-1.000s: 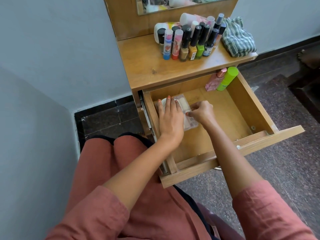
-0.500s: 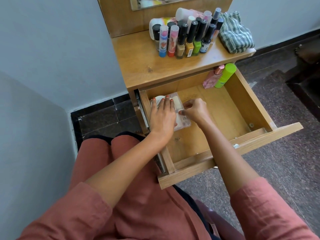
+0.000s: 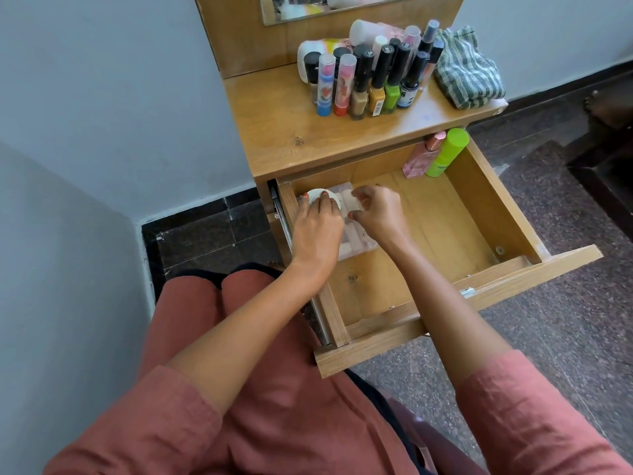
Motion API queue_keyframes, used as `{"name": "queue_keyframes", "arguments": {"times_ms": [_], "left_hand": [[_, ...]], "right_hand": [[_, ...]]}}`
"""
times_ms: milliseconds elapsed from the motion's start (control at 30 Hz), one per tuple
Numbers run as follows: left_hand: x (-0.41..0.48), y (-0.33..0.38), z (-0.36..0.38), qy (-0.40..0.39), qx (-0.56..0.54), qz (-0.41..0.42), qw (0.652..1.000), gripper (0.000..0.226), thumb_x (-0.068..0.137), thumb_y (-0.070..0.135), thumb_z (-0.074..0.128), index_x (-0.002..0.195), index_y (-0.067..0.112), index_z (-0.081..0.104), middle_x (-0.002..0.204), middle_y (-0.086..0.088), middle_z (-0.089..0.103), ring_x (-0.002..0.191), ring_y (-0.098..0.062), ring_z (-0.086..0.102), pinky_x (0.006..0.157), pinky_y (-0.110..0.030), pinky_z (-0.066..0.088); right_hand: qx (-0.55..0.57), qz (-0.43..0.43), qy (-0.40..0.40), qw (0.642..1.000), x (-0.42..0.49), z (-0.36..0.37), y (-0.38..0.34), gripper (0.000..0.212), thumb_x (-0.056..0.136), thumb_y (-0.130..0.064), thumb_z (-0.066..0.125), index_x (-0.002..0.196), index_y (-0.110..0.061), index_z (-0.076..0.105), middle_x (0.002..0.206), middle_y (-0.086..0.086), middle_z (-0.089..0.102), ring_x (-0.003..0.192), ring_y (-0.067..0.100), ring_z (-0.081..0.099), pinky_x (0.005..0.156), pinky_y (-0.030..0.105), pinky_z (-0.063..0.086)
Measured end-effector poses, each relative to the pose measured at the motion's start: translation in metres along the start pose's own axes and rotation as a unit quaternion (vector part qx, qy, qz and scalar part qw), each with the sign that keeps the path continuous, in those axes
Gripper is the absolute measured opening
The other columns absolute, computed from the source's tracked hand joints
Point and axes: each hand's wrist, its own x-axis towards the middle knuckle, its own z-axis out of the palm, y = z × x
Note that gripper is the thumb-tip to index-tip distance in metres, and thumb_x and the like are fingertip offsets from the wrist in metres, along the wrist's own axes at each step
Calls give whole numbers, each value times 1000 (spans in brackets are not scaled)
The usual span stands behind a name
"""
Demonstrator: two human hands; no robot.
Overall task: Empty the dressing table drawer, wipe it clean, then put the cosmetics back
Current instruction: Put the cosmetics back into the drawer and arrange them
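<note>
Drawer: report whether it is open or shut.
Open. The drawer is pulled far out from under the tabletop, its wooden floor in full view.

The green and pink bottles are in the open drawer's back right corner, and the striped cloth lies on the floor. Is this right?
Not the cloth. The head view shows the striped cloth lying on the table top, not the floor. The green bottle and pink bottle are indeed in the back right corner of the drawer.
</note>
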Motion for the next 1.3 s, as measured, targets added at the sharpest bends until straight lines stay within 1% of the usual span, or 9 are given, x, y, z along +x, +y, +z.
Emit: {"name": "queue_keyframes", "arguments": {"times_ms": [233, 367, 433, 500, 733, 833, 967, 1133, 1300], "left_hand": [[0, -4, -6, -4, 12, 11, 1000, 29, 86, -4, 41, 101, 6, 64, 102, -9, 65, 94, -21, 63, 99, -29, 40], [-4, -13, -26, -19, 20, 6, 1000, 10, 64, 14, 67, 65, 24, 70, 65, 8, 67, 60, -3, 63, 61, -13, 47], [-3, -9, -22, -87, -21, -17, 996, 17, 72, 6, 60, 77, 17, 70, 77, 3, 70, 71, -10, 66, 65, -18, 48], [-1, -8, -18, -47, -12, -30, 998, 24, 80, -2, 49, 91, 10, 68, 92, -3, 69, 83, -18, 66, 73, -23, 49], [-4, -9, -28, -48, 39, -40, 997, 30, 23, 20, 86, 37, 22, 60, 40, 10, 55, 38, 0, 51, 43, -10, 38], [-5, -6, -35, -27, 37, -45, 998, 22, 39, 18, 84, 50, 23, 66, 53, 9, 62, 50, -1, 58, 52, -11, 43], [4, -6, -17, -32, -17, -18, 999, 28, 80, -15, 44, 98, -1, 61, 102, -14, 62, 94, -27, 60, 77, -30, 44], [6, -4, -25, -9, -94, -29, 995, 24, 85, -11, 46, 100, 1, 60, 104, -13, 61, 94, -27, 60, 68, -27, 38], [12, -2, -55, 102, -236, -16, 966, 16, 91, 9, 52, 105, 7, 60, 107, -7, 63, 98, -21, 59, 75, -29, 49]], "right_hand": [[102, -45, -50, 992, -4, 1, -14, 32, 76, 12, 57, 104, 0, 67, 100, 14, 69, 86, 19, 66, 62, 3, 46], [120, -47, -58, 990, -2, 0, -17, 35, 75, 15, 55, 105, 0, 67, 102, 14, 69, 84, 15, 63, 60, -2, 43], [121, -46, -55, 990, -1, 1, -18, 37, 75, 15, 53, 105, -1, 67, 103, 14, 69, 89, 19, 65, 61, -1, 44], [124, -45, -54, 990, 0, 2, -17, 36, 75, 15, 53, 105, 0, 66, 102, 14, 68, 84, 15, 62, 59, -2, 44], [67, 67, 4, 995, 12, -12, 7, 36, 74, 2, 69, 108, -5, 65, 108, 11, 66, 95, 20, 62, 84, 30, 51], [50, 107, -18, 993, 9, -10, 15, 30, 75, 0, 68, 104, -6, 67, 107, 11, 66, 96, 20, 60, 84, 32, 50], [51, 91, -29, 994, 8, -6, 10, 29, 76, 7, 63, 103, -3, 66, 106, 13, 65, 85, 14, 55, 73, 25, 47], [45, 78, 10, 996, 3, -15, 8, 29, 76, 7, 54, 100, -4, 68, 103, 16, 68, 93, 24, 62, 82, 36, 54], [132, 10, 133, 982, -1, -52, -16, 21, 78, 3, 59, 95, -3, 70, 93, 13, 71, 79, 11, 59, 79, 27, 52]]}}
